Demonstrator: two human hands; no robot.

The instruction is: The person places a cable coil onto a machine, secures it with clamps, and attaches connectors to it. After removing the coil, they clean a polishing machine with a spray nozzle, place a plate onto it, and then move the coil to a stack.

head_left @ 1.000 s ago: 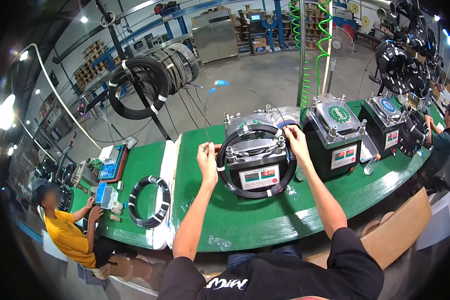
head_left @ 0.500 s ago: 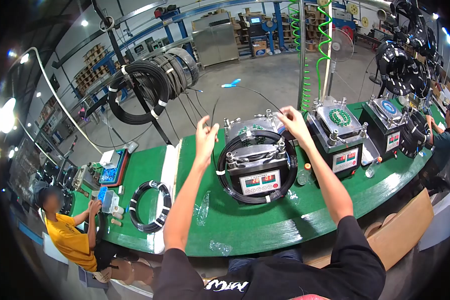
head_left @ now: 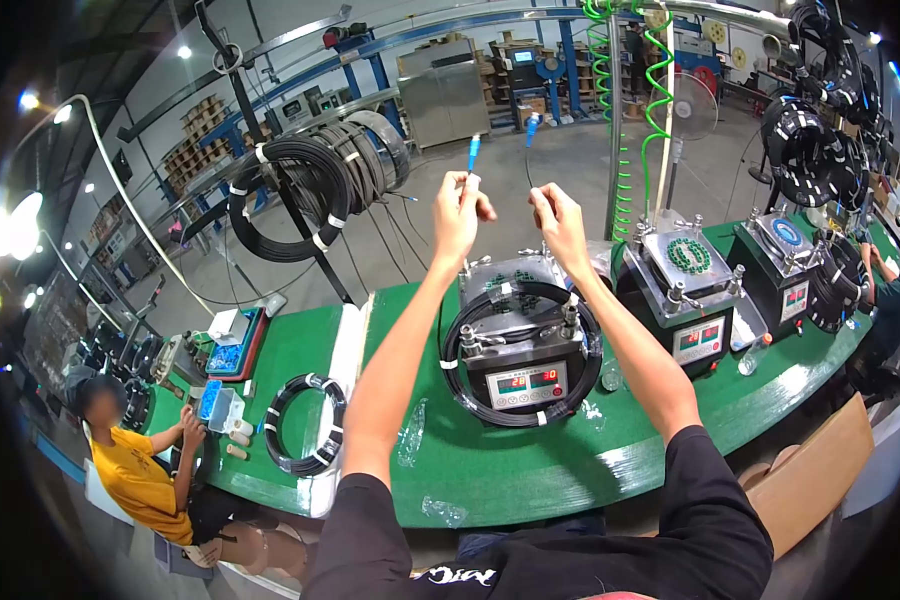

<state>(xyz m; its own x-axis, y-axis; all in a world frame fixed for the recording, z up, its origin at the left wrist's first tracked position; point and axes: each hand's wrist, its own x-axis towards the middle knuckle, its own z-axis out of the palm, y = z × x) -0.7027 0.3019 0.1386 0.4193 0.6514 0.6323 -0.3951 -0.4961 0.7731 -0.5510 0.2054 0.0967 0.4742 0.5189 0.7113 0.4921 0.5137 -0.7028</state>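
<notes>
Both hands are raised above a machine with a red digital display (head_left: 526,384). My left hand (head_left: 458,215) is closed on a black cable; a blue connector (head_left: 474,153) points up from its fingertips. My right hand (head_left: 560,222) pinches a second black cable (head_left: 529,168), whose blue connector (head_left: 532,128) stands above the fingers. The two connectors are apart. Below the hands, a black cable coil (head_left: 452,372) with white ties leans around the front of the machine.
Two more machines (head_left: 698,341) (head_left: 793,298) stand to the right. Another coil (head_left: 274,425) lies left on the green table (head_left: 470,470). A person in yellow (head_left: 135,480) sits at left; another person (head_left: 892,300) is at far right. Cable coils (head_left: 238,215) hang at upper left.
Both hands have risen, and the left has moved right, closer to the other. A blue connector now stands upright above each hand. The view has shifted slightly.
</notes>
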